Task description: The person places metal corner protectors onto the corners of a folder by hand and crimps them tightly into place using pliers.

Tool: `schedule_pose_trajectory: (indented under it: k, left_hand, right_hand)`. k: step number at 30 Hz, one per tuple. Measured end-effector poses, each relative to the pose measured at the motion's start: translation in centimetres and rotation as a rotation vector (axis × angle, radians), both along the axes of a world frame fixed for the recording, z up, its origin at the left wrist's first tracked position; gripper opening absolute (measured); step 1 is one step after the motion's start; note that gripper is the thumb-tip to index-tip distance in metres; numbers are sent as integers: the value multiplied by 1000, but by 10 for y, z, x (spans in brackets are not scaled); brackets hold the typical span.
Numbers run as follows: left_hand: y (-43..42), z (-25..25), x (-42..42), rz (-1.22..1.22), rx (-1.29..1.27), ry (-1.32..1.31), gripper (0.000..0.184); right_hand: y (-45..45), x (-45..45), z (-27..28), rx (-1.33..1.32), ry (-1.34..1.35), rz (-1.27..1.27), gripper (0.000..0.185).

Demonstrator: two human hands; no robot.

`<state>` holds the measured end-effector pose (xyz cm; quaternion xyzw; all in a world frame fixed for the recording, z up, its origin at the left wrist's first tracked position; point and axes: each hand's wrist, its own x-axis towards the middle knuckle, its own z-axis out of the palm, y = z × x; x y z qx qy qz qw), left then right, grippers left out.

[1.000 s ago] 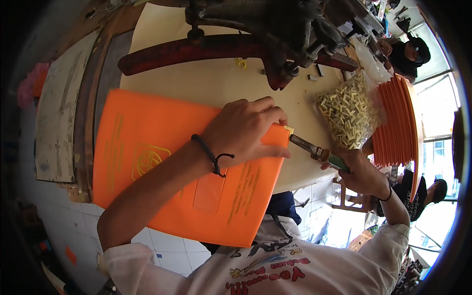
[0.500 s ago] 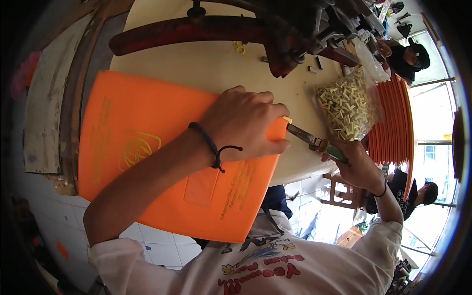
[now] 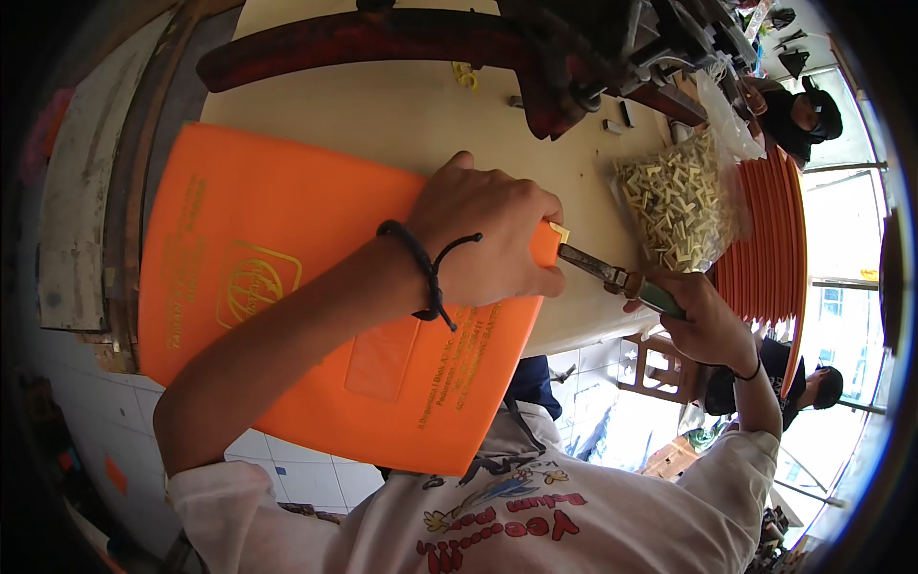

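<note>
My left hand point(image 3: 492, 230) lies across an orange folder point(image 3: 382, 378) with gold lettering and a gold emblem, its fingers and thumb gripping the folder's upper right corner. A small gold metal corner piece point(image 3: 559, 232) sits on that corner, just past my fingers. My right hand point(image 3: 703, 320) is closed round the green handles of a pair of pliers point(image 3: 612, 277). The jaws point left and reach the folder's edge beside the corner piece; whether they pinch it, I cannot tell. A black cord bracelet point(image 3: 421, 268) circles my left wrist.
A clear plastic bag point(image 3: 677, 201) of gold metal corners lies right of the folder. Beyond it stands a stack of orange folders point(image 3: 765, 249). A dark red metal machine point(image 3: 382, 48) stands along the table's point(image 3: 382, 129) far side. Two people point(image 3: 808, 115) are at the right.
The folder and my left hand appear slightly farther left, and the folder's corner and gold piece show more clearly. The pliers stay close to the corner in my right hand.
</note>
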<state>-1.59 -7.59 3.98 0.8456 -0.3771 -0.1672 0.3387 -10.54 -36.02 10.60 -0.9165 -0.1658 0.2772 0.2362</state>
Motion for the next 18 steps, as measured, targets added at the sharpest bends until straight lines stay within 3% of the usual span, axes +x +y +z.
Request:
schedule_pose_trajectory:
  k: [18]
  left_hand:
    - [1,-8,9,-57,-53,41,49]
  right_hand:
    - [6,0,6,-39,-38,-42,41]
